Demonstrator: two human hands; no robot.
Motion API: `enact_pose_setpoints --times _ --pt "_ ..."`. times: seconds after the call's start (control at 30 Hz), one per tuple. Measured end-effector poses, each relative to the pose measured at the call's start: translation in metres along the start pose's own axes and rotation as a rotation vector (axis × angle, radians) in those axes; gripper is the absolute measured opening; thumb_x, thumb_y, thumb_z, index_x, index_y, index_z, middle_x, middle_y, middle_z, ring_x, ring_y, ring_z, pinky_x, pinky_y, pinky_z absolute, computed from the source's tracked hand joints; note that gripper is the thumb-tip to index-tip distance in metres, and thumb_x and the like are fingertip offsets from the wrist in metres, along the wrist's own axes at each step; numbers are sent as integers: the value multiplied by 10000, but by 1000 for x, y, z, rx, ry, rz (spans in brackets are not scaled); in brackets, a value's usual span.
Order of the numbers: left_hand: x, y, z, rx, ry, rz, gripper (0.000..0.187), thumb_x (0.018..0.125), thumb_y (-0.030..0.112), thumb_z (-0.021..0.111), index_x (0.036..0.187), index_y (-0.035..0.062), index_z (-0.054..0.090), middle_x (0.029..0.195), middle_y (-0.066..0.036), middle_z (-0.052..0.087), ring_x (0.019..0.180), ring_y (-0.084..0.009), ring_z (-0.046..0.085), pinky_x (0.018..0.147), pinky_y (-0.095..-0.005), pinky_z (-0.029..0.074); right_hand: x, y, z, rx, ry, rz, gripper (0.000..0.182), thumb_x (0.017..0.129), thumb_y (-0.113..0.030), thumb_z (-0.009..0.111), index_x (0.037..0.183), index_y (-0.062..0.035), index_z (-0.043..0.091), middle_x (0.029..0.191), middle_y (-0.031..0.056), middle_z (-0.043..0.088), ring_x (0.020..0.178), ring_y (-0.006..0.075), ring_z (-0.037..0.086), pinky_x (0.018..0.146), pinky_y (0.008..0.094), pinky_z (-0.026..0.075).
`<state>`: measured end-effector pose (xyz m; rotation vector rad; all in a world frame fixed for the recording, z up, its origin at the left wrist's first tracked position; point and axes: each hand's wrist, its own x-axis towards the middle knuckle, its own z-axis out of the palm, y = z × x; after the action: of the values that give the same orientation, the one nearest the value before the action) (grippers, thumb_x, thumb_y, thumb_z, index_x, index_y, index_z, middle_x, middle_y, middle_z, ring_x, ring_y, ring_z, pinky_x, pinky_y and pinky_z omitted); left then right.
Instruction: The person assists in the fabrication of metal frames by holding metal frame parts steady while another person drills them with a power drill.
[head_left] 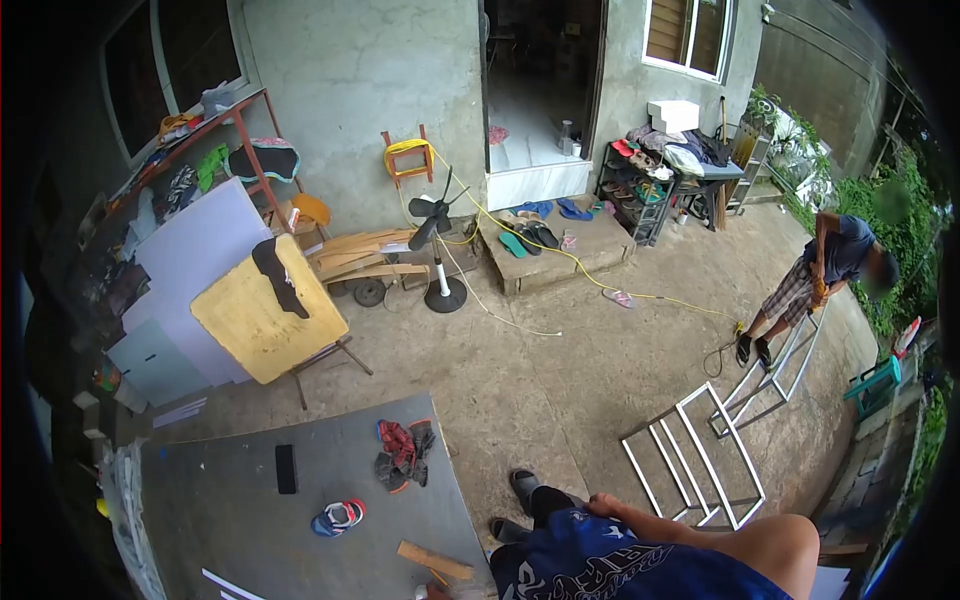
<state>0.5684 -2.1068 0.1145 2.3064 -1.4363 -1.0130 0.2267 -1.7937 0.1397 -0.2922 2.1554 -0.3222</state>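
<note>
Resting on blue shorts (600,565): one hand (603,505), side and grip cannot tell | shoe rack (640,190): sandals, shoes | worktop (250,540): gloves (403,452), tape measure (338,517)

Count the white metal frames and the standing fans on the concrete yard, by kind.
White metal frames: 2
Standing fan: 1
Total: 3

Concrete yard (560,380), grey wall (360,90)
</note>
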Motion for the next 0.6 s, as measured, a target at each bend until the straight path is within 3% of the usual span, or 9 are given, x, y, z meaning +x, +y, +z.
enact_pose_setpoints --times 0.27,0.5,0.57,0.6 --pt "-20 28 39 -42 -128 18 692 790 375 656 1344 56 391 1154 -176 561 927 -273 579 770 -440 496 -1 23 -19 71 -11 98 499 847 -429 505 1091 -29 679 1148 219 641 1116 351 599 948 428 462" --pt "-25 42 83 -167 -322 70 773 800 344 660 1431 87 295 1246 -167 524 1008 -276 554 769 -478 490 47 45 -33 132 10 96 485 851 -420 495 1118 -58 674 1147 204 645 1108 359 599 961 422 457" --pt "-4 42 107 -166 -407 406 800 803 336 661 1456 96 267 1273 -164 514 1032 -276 547 768 -489 488 62 39 -46 159 24 94 473 850 -410 494 1110 -60 677 1141 205 647 1108 360 599 959 421 458" --pt "-3 61 112 -92 -413 715 813 804 332 662 1468 100 253 1286 -162 508 1043 -277 544 768 -495 487 68 34 -58 178 39 97 467 850 -405 494 1106 -61 679 1137 206 648 1108 360 598 957 421 459"
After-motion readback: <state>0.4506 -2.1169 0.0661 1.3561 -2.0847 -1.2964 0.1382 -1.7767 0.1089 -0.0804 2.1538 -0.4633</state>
